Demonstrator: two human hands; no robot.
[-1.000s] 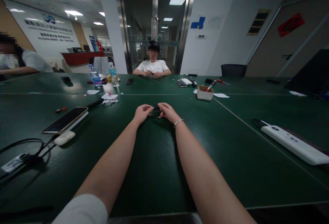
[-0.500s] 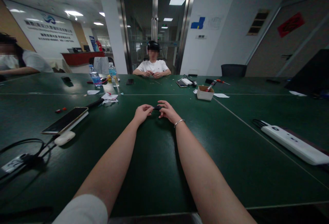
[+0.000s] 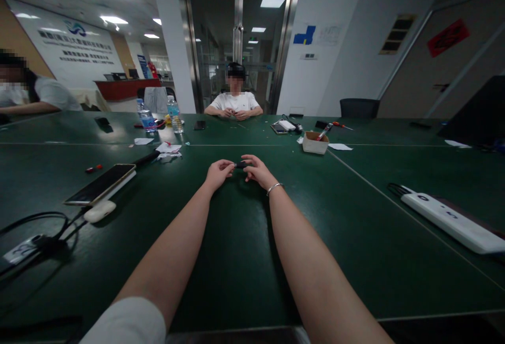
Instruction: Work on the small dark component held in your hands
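Observation:
Between my two hands, just above the green table [image 3: 240, 239], is a small dark cylinder-like piece [image 3: 240, 165] with a lighter tip on its left; it is too small for me to tell its kind. My left hand [image 3: 219, 174] pinches the lighter end between thumb and fingertips. From the other side, my right hand [image 3: 258, 170] closes thumb and fingers on the dark end, the fingers bent. A silver bracelet [image 3: 274, 189] circles my right wrist.
At left lie a phone [image 3: 102, 183], a white earbud case [image 3: 100, 211] and cables. A small box [image 3: 314, 144] holding a tool stands ahead right; a white power strip [image 3: 453, 220] lies far right. Two bottles [image 3: 173, 115] stand at the back left. A person [image 3: 235, 103] sits opposite.

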